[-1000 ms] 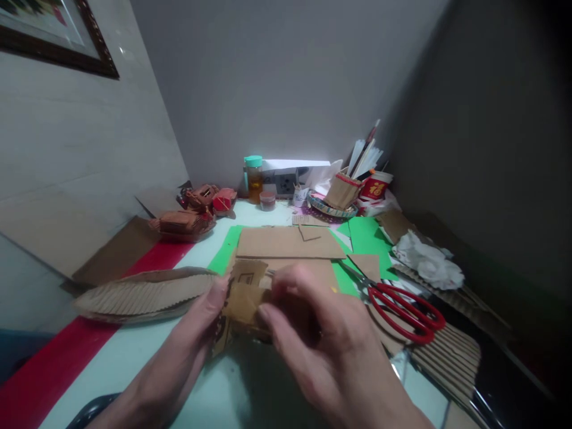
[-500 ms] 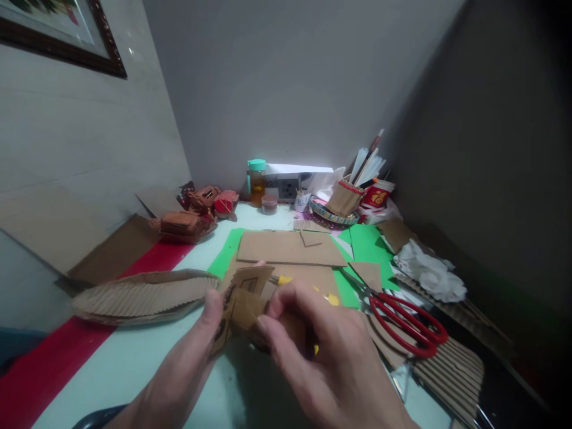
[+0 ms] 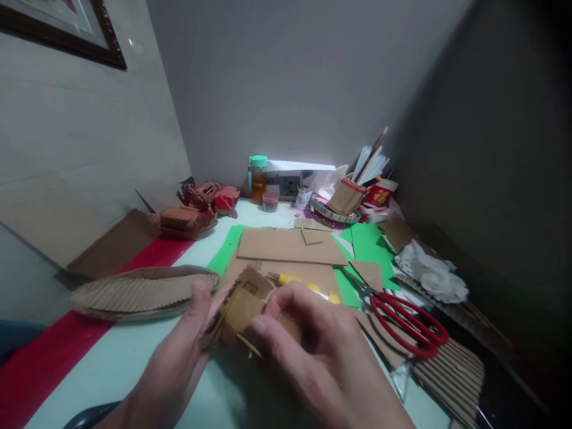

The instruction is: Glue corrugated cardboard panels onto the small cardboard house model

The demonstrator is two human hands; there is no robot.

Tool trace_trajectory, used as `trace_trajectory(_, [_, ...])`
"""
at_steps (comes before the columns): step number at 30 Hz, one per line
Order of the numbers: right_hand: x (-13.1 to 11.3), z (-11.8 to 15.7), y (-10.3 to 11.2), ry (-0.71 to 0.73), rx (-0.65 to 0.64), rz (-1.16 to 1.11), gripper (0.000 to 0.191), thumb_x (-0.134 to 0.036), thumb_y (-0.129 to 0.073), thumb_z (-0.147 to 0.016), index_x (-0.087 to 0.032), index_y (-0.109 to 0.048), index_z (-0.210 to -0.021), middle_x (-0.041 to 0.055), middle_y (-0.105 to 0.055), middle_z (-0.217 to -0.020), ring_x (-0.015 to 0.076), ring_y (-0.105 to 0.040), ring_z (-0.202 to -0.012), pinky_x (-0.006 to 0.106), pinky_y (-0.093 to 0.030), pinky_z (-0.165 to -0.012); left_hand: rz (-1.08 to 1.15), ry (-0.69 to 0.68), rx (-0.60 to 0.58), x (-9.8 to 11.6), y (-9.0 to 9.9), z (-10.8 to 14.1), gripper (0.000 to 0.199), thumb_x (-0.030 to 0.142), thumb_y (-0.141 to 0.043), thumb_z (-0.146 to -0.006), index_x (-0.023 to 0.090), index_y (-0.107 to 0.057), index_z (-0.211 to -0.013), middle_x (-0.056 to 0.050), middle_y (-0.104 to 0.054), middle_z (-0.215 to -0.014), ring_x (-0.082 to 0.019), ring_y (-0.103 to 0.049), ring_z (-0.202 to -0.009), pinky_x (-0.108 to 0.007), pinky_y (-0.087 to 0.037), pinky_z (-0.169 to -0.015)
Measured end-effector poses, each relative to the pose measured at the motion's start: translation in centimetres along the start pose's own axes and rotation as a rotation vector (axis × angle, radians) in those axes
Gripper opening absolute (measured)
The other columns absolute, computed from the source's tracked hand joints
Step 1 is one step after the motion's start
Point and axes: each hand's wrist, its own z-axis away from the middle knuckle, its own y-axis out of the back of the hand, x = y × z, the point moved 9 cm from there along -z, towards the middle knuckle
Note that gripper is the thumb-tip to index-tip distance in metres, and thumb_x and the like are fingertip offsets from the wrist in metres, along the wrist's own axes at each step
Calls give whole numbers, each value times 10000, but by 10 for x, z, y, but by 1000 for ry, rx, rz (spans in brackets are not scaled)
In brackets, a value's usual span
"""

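Note:
A small folded brown cardboard piece (image 3: 239,310) with dark printed marks is held between my two hands over the pale table. My left hand (image 3: 181,345) is closed around its left side, thumb up. With thumb and forefinger, my right hand (image 3: 324,351) pinches the piece's right side, covering part of it. A thin cardboard strip juts from its lower edge. Just behind my right hand lies a yellow tool (image 3: 290,280) with a dark tip, partly hidden by the fingers. A curved boat-shaped corrugated cardboard form (image 3: 143,293) rests to the left.
Flat cardboard sheets (image 3: 286,245) lie over green paper (image 3: 370,241). Red-handled scissors (image 3: 409,325) rest at the right, near crumpled white tissue (image 3: 431,271). Farther back stand a jar with a teal lid (image 3: 258,179), a brush holder (image 3: 348,195) and brown boat models (image 3: 187,218).
My hands have shifted slightly left and turned the folded cardboard, so more of its top face shows. A thin strip at its lower edge has come into view.

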Motion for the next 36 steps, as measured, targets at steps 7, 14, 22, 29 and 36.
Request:
trace_trajectory(7, [-14,5,-5,-47,-176,-176,220,-395,-573,-885,-201,-582,-988,-20,-578,-630,145,-556,-567,257,-367,-530,455,165,84,-22,8,1,575,663,-487,-918,313,-658,-1341,12,-629,-1449,-326,-388,-1484,-464,-399,-1190])
trace_trajectory(14, [-17,8,-2,-37,-151,-246,206,-321,-585,-863,-200,-571,-1029,-54,-559,-636,120,-567,-536,247,-439,-544,352,56,115,-9,17,1,596,689,-433,-935,328,-616,-1373,-7,-606,-1479,-308,-429,-1462,-445,-390,-1194])
trace_trajectory(22, [-2,5,-1,-150,-148,-379,311,-416,-631,-907,-202,-580,-1126,-46,-587,-654,97,-541,-517,182,-478,-460,229,-52,28,8,10,7,923,706,-687,-780,376,-322,-1562,-36,-496,-1575,-335,-349,-1498,-470,-334,-1213])
trace_trajectory(29, [0,0,3,-57,-164,-475,323,-451,-650,-919,-185,-582,-1091,-56,-596,-642,69,-535,-406,138,-405,-373,-93,70,-16,3,15,10,932,90,-926,-448,616,-667,-1172,174,-542,-1501,-329,-370,-1493,-472,-363,-1173])
trace_trajectory(36, [-9,9,5,-123,-110,-456,143,-340,-624,-924,-223,-614,-1006,-64,-611,-653,73,-554,-472,154,-412,-446,-419,-93,20,10,21,7,578,275,-827,-640,573,-719,-1122,93,-586,-1470,-319,-121,-1575,-577,-82,-1237])
